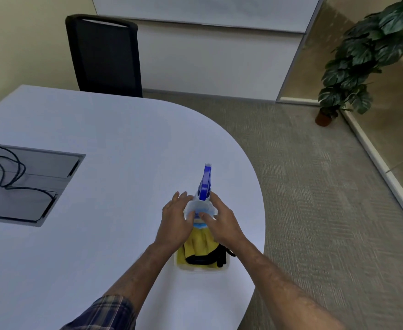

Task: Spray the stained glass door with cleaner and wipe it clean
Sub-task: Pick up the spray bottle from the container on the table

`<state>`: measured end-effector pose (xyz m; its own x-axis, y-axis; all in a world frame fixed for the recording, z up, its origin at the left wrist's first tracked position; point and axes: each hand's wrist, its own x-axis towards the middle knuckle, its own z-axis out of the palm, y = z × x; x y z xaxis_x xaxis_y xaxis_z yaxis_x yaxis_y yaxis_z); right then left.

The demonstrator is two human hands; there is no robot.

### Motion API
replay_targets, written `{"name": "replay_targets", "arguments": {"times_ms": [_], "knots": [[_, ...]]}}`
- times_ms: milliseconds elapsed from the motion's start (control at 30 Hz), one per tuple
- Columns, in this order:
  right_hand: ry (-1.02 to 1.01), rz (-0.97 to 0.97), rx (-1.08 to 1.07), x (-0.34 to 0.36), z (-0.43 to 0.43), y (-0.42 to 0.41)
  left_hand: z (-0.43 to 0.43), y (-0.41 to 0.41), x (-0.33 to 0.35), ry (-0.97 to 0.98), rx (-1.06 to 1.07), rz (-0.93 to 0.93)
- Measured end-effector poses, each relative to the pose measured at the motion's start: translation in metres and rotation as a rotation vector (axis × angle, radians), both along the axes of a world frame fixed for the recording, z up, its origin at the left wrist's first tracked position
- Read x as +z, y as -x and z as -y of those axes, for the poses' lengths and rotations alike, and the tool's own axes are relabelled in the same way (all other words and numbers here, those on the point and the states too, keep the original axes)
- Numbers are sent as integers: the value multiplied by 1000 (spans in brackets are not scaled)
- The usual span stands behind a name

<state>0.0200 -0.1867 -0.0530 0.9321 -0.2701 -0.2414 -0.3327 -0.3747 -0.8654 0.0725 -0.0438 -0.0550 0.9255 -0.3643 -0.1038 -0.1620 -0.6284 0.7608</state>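
A clear spray bottle [200, 207] with a blue trigger head [205, 184] stands in a shallow clear tray [226, 266] near the right edge of the white table [100, 139]. My left hand [175, 219] and my right hand [219, 221] wrap its shoulders from either side, fingers touching the plastic. A yellow cloth [201, 244] lies in the tray below the bottle, with a black tool [210, 257] on top of it. The glass wall [391, 91] runs along the right side of the room.
A grey cable hatch [36, 186] with black cables [7, 172] is set into the table at the left. A black chair [105, 55] stands behind the table. A potted plant [362, 55] is in the far right corner on the carpet [303, 186].
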Motion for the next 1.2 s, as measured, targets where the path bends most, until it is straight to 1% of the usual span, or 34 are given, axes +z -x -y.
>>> {"name": "replay_targets", "arguments": {"times_ms": [67, 167, 267, 367, 567, 700, 867, 1033, 1133, 1200], "knots": [[-12, 0, 22, -4, 1, -5, 0, -1, -1, 10, -9, 1], [-49, -38, -38, -11, -3, -10, -2, -2, -9, -2, -31, -22], [-95, 25, -100, -24, -3, -13, -4, -4, -19, -14, -28, -78], [-72, 1, -35, -21, -1, -13, -3, -5, -20, -32, -49, -95], [-59, 63, -7, -1, -1, -8, -9, -3, -2, -16, -80, -65], [-64, 124, -1, 31, -3, -2, -16, 4, 29, 46, -98, -4], [-83, 233, -10, 81, -1, 10, -11, 16, 84, 94, -98, 59], [-52, 331, -71, 133, 9, 42, 1, 36, 128, 107, -178, 193], [-48, 391, -115, 162, 23, 70, 14, 51, 148, 123, -260, 312], [-43, 417, -148, 181, 33, 95, 26, 68, 163, 144, -303, 356]]}}
